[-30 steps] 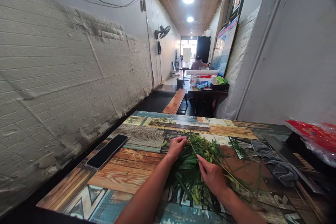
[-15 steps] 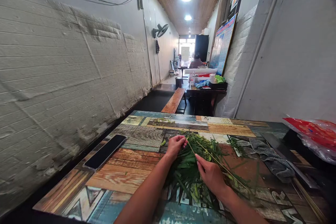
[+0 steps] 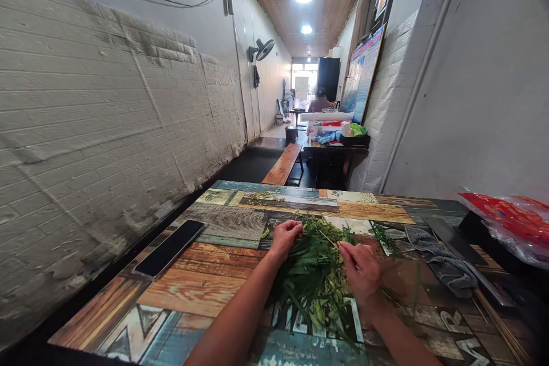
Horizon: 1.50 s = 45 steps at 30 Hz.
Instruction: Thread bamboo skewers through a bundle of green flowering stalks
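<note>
A loose pile of green leaves and sprigs (image 3: 306, 274) lies on the patterned tabletop, between and below my hands. My left hand (image 3: 288, 238) is pinched at the pile's upper left edge; whatever sits between its fingertips is too small to tell. To the right of the pile, my right hand (image 3: 362, 269) has its thumb and fingers closed on a thin pale stick (image 3: 329, 239). The stick slants up and left from those fingertips over the greens. Whether it is a skewer or a bare stalk I cannot tell.
A black phone (image 3: 169, 249) lies to the left. On the right are a grey cloth (image 3: 444, 263), a flat metal blade (image 3: 489, 285), long thin sticks (image 3: 501, 320) and a red plastic bag (image 3: 506, 217). Beyond the table stands a wooden bench (image 3: 283, 164); a person sits farther back.
My right hand has moved right and slightly up, away from my left hand. The thin stick that ran between both hands no longer spans them. My left hand has barely moved.
</note>
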Each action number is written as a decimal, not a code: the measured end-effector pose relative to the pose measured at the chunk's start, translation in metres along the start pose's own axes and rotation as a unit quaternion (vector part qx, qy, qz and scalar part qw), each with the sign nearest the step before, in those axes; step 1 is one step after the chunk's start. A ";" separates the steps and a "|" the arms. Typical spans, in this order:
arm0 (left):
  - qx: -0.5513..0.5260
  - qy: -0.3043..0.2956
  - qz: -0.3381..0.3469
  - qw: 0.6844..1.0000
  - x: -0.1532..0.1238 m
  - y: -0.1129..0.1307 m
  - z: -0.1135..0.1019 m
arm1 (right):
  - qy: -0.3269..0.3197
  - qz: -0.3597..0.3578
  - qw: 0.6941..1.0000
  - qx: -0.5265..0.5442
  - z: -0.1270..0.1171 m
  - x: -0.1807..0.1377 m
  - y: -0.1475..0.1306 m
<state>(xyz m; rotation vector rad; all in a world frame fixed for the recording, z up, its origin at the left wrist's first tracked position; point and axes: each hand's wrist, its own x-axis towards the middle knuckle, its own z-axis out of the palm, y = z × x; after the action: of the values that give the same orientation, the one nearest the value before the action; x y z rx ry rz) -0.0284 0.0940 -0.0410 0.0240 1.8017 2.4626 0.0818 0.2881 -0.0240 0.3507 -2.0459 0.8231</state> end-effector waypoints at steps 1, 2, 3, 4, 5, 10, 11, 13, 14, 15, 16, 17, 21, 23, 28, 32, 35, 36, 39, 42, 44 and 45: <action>0.002 -0.001 0.000 1.000 0.000 0.000 0.000 | -0.025 0.025 0.998 0.048 -0.002 0.000 -0.002; 0.005 -0.002 0.001 1.000 -0.001 0.000 0.000 | -0.060 0.052 0.992 0.100 -0.003 0.000 -0.004; 0.008 -0.005 0.002 1.000 -0.001 0.000 0.000 | -0.099 0.077 0.980 0.152 -0.004 -0.001 -0.008; 0.012 -0.007 0.005 1.000 -0.001 -0.001 0.001 | -0.136 0.102 0.965 0.198 -0.003 -0.002 -0.011; 0.016 -0.010 0.007 1.000 -0.002 -0.001 0.001 | -0.164 0.130 0.950 0.233 -0.002 -0.004 -0.014; 0.020 -0.019 0.011 1.000 -0.003 -0.003 0.003 | -0.164 0.277 0.910 0.263 0.018 -0.012 -0.014; 0.017 -0.020 0.010 1.000 -0.003 -0.003 0.004 | -0.154 0.294 0.905 0.265 0.021 -0.014 -0.012; 0.012 -0.015 0.007 1.000 -0.003 -0.003 0.004 | -0.144 0.307 0.901 0.270 0.026 -0.016 -0.006; 0.010 -0.010 0.005 1.000 -0.003 -0.003 0.004 | -0.150 0.304 0.902 0.267 0.027 -0.017 -0.004; 0.008 -0.005 0.004 1.000 -0.002 -0.003 0.004 | -0.164 0.295 0.905 0.260 0.028 -0.018 -0.002; 0.009 0.001 0.005 1.000 -0.001 -0.004 0.004 | -0.177 0.282 0.909 0.251 0.028 -0.019 0.000; 0.011 0.006 0.007 1.000 -0.001 -0.004 0.004 | -0.189 0.269 0.913 0.242 0.028 -0.020 0.001; 0.021 0.016 0.018 1.000 0.001 -0.006 0.002 | -0.199 0.245 0.922 0.222 0.030 -0.024 0.001; 0.021 0.017 0.020 0.999 0.002 -0.007 0.002 | -0.203 0.244 0.924 0.211 0.031 -0.026 0.001; 0.019 0.017 0.021 0.999 0.002 -0.007 0.002 | -0.205 0.241 0.929 0.195 0.031 -0.026 0.002; 0.020 0.023 0.025 0.999 0.003 -0.007 0.001 | -0.214 0.243 0.928 0.184 0.030 -0.026 0.002; 0.024 0.025 0.026 0.999 0.003 -0.007 0.000 | -0.217 0.248 0.927 0.179 0.030 -0.026 0.001; 0.026 0.025 0.026 0.999 0.003 -0.008 0.000 | -0.219 0.249 0.927 0.178 0.030 -0.026 0.001; 0.033 0.026 0.029 0.999 0.004 -0.008 0.000 | -0.224 0.249 0.926 0.175 0.029 -0.025 -0.001; 0.046 0.027 0.036 0.998 0.004 -0.009 0.000 | -0.223 0.247 0.926 0.177 0.028 -0.023 -0.003; 0.060 0.031 0.047 0.997 0.005 -0.010 0.000 | -0.219 0.240 0.930 0.172 0.028 -0.023 -0.003; 0.068 0.034 0.053 0.996 0.005 -0.010 0.000 | -0.213 0.234 0.934 0.164 0.028 -0.024 -0.003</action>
<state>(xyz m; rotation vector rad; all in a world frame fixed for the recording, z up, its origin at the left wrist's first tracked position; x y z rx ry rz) -0.0326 0.0973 -0.0510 0.0483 2.0441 2.4331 0.0794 0.2654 -0.0533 0.2379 -2.4400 1.4990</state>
